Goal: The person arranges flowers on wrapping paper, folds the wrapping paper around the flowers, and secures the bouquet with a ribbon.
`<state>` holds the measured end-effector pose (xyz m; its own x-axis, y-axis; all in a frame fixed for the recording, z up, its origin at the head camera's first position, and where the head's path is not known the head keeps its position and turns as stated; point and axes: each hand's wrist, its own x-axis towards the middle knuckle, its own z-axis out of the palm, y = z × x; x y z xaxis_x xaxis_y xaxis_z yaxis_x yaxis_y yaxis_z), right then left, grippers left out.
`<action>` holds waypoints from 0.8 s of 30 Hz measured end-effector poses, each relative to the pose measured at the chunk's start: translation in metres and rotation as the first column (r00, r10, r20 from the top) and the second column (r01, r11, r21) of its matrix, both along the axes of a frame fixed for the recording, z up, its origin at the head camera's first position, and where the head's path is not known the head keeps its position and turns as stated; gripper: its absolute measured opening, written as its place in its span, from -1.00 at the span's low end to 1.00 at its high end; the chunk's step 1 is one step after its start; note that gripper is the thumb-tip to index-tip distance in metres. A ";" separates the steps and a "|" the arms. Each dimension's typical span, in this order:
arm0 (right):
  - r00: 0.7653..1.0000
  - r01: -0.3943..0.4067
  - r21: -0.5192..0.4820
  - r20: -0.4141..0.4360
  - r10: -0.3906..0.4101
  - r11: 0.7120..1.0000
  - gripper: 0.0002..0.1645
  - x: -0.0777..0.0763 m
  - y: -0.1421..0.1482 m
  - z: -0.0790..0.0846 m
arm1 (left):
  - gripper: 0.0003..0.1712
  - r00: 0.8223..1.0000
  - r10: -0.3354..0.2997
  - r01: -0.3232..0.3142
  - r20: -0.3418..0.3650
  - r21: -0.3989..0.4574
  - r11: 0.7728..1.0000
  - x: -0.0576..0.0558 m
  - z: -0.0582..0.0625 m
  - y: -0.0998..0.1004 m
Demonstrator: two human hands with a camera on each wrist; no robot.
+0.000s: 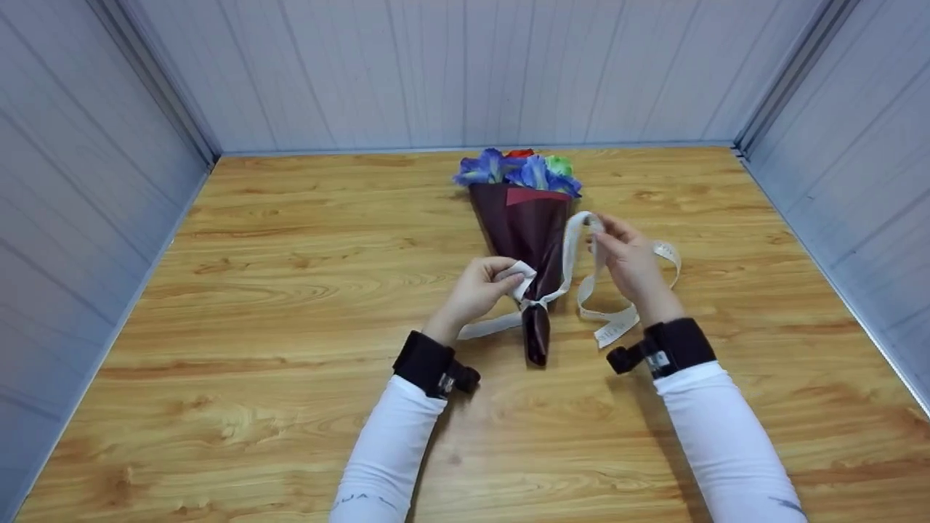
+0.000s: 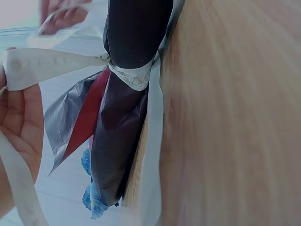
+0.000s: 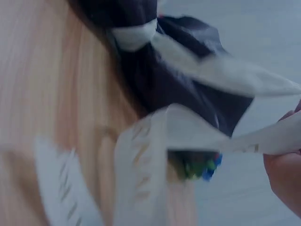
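Note:
A bouquet wrapped in dark maroon paper (image 1: 519,225) lies on the table, its blue flowers (image 1: 534,173) pointing to the back wall. White ribbon (image 2: 134,76) circles the narrow lower part of the wrap. To the left of the wrap, my left hand (image 1: 479,290) pinches a folded piece of that ribbon between thumb and fingers. My right hand (image 1: 636,269) holds the other length raised at the right, pinched near its top bend. Printed letters show on the hanging ribbon (image 3: 141,165) in the right wrist view. Flower stems are hidden inside the wrap.
The wooden table (image 1: 290,305) has pale panel walls (image 1: 450,73) at its back and sides. A loose ribbon end (image 1: 617,330) trails on the wood below the right hand. Another ribbon length (image 1: 490,327) lies left of the wrap's base.

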<state>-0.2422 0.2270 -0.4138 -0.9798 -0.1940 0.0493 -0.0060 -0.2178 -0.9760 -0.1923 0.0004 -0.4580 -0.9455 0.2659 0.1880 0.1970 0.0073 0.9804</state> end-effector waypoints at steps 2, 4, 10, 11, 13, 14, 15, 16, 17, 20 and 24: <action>0.999 -0.025 0.183 -0.035 0.032 0.983 -0.62 -0.001 -0.014 0.000 | -0.78 1.000 -0.008 0.008 0.016 0.016 1.000 0.000 0.000 0.000; 0.992 -0.062 0.349 -0.085 0.097 0.935 -0.57 -0.002 -0.026 -0.002 | -0.78 1.000 -0.013 0.012 0.024 0.023 1.000 0.000 0.001 0.001; 0.942 -0.127 0.635 -0.164 0.294 0.762 -0.67 -0.001 -0.050 -0.017 | -0.78 1.000 -0.020 0.019 0.023 0.041 0.999 -0.001 0.001 0.001; 0.941 -0.146 0.652 -0.141 0.309 0.744 -0.68 -0.001 -0.052 -0.020 | -0.78 1.000 -0.021 0.020 0.023 0.047 0.999 -0.001 0.001 0.001; 0.936 -0.178 0.690 -0.101 0.337 0.702 -0.69 0.000 -0.056 -0.025 | -0.78 1.000 -0.022 0.021 0.019 0.046 0.999 -0.001 0.001 0.001; 0.934 -0.173 0.722 -0.096 0.344 0.670 -0.70 0.001 -0.057 -0.027 | -0.78 1.000 -0.022 0.022 0.020 0.045 0.999 0.000 0.001 0.001; 0.932 -0.168 0.743 -0.095 0.351 0.648 -0.72 0.002 -0.058 -0.029 | -0.77 0.999 -0.024 0.023 0.022 0.042 0.999 0.000 0.001 0.001; 0.925 -0.161 0.763 -0.104 0.365 0.625 -0.73 0.003 -0.059 -0.031 | -0.77 0.999 -0.027 0.025 0.027 0.044 0.999 0.000 0.001 0.001; 0.914 -0.145 0.787 -0.126 0.385 0.600 -0.75 0.003 -0.060 -0.032 | -0.77 0.999 -0.023 0.022 0.025 0.033 0.999 0.000 0.001 0.000; 0.853 -0.040 0.844 -0.250 0.458 0.535 -0.83 0.005 -0.060 -0.034 | -0.77 1.000 -0.018 0.018 0.023 0.013 1.000 0.000 0.001 -0.001; 0.794 0.065 0.838 -0.373 0.480 0.542 -0.78 0.007 -0.056 -0.032 | -0.78 0.999 -0.025 0.024 0.030 0.014 1.000 0.001 0.002 -0.002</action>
<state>-0.2355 0.1707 -0.4457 -0.7607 -0.6099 0.2223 -0.6089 0.5517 -0.5699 -0.1917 -0.0020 -0.4565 -0.9440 0.2868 0.1633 0.1674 -0.0105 0.9858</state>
